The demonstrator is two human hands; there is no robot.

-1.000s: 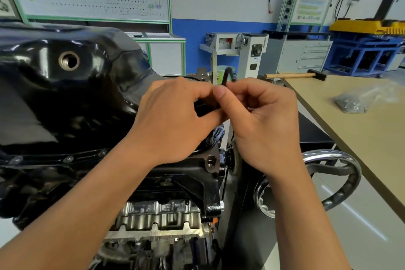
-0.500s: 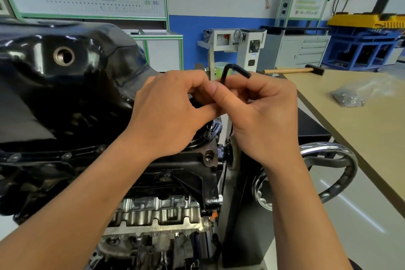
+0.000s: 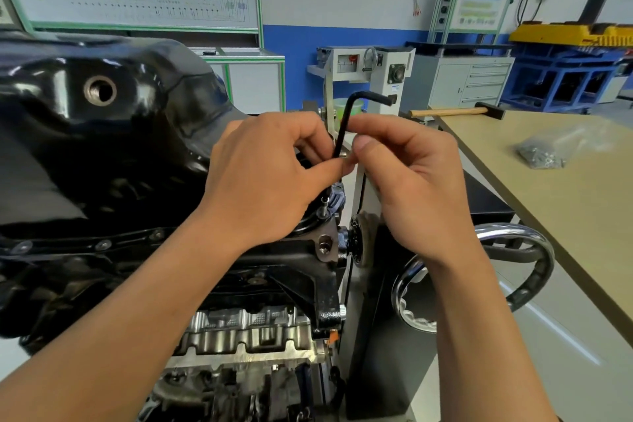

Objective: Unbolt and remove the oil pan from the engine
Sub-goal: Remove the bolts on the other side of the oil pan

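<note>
The glossy black oil pan sits on top of the inverted engine, with its open drain hole facing me. Small bolts line its flange. One bolt stands raised at the pan's right corner. A black L-shaped hex key stands upright above that corner, its short arm pointing right. My left hand pinches the lower shaft from the left. My right hand pinches it from the right. A small silvery part shows between the fingertips.
A chrome handwheel juts from the engine stand at the right. The tan workbench beyond it carries a wooden-handled hammer and a clear bag of small metal parts. Cabinets and display boards line the back wall.
The hex key has come up out of my hands, and much more of its shaft and bend now shows. Both hands have stayed together at the pan's right corner.
</note>
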